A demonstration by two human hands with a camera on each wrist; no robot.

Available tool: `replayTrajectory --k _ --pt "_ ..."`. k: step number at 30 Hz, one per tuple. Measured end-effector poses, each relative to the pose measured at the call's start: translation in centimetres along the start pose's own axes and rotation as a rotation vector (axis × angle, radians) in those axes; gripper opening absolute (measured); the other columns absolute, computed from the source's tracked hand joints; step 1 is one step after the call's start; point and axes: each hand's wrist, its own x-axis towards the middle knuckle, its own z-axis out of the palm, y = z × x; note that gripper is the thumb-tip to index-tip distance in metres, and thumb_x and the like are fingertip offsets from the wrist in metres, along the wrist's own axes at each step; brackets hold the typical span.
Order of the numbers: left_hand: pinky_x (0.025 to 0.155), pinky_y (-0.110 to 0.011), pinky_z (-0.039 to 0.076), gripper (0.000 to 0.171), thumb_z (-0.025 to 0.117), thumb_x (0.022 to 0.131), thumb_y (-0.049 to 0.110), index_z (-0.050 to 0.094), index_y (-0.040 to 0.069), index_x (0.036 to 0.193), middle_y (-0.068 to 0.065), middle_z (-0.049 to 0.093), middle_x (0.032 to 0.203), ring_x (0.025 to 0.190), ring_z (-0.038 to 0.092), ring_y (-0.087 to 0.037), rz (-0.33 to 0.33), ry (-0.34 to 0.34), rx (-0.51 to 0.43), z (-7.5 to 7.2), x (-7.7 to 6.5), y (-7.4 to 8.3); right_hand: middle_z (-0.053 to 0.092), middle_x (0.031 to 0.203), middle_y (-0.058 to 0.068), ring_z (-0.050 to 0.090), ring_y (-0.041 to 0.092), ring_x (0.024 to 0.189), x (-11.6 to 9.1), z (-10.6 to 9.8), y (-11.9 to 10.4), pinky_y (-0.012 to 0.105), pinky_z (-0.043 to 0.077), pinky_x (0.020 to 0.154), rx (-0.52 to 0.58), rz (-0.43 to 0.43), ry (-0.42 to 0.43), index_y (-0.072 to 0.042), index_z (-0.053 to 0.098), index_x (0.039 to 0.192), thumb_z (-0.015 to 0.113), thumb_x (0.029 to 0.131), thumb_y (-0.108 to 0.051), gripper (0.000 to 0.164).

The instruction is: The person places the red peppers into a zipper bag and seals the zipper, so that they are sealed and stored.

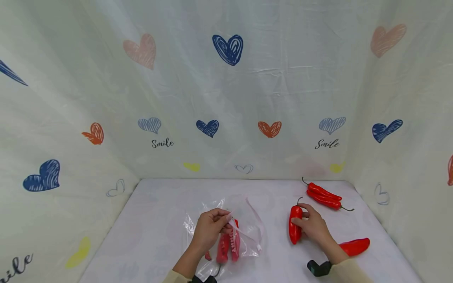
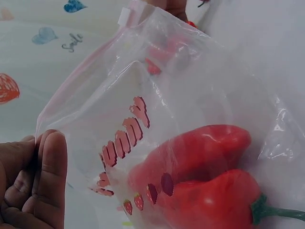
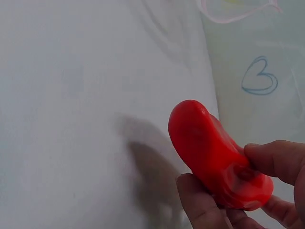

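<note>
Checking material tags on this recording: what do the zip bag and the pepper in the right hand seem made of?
Zip bag: probably thin, clear plastic film, glossy; it creases, catches highlights and shows peppers through it.

Pepper in the right hand: smooth, shiny red skin with highlights; real flesh or moulded plastic, I can't tell.
</note>
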Motion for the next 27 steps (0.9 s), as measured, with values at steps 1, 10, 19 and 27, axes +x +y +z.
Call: replayTrajectory --k 1,10,19,27 --pt "0.068 -0.026 0.066 0.019 0.070 0.102 0.010 0.073 -0.005 0.112 -0.014 0.077 0.091 0.075 0.075 -0.018 0.000 0.001 -0.003 0.0 0.0 0.0 0.046 0.146 0.037 0.056 0.051 0.123 -0.1 0.2 -0.3 0.040 0.067 0.071 0.011 -0.010 0.001 -0.004 0.034 0.159 0.083 0.090 -0.023 0.087" --pt "0.068 -0.026 0.065 0.020 0.071 0.102 0.010 0.073 -0.006 0.112 -0.013 0.077 0.090 0.074 0.074 -0.016 0.003 -0.005 -0.020 -0.1 0.2 0.2 0.050 0.149 0.033 0.060 0.048 0.123 -1.7 1.6 -3.8 0.040 0.067 0.069 0.101 -0.049 0.004 -0.009 0.038 0.158 0.085 0.088 -0.021 0.084" --pt "0.067 -0.025 0.065 0.021 0.071 0.101 0.011 0.073 -0.007 0.112 -0.012 0.077 0.089 0.072 0.073 -0.014 0.001 -0.002 -0.020 -0.2 0.2 0.3 0.058 0.143 0.029 0.072 0.027 0.097 -3.7 2.4 -7.0 0.041 0.067 0.064 0.177 -0.137 -0.035 -0.011 0.047 0.154 0.085 0.086 -0.013 0.077" --pt "0.066 -0.026 0.065 0.019 0.072 0.101 0.010 0.074 -0.006 0.111 -0.013 0.077 0.090 0.073 0.074 -0.017 0.024 -0.010 -0.012 0.0 0.2 0.7 0.060 0.140 0.027 0.071 0.024 0.093 -4.9 3.0 -9.0 0.040 0.067 0.062 0.223 -0.190 -0.065 -0.012 0.050 0.150 0.086 0.084 -0.011 0.076"
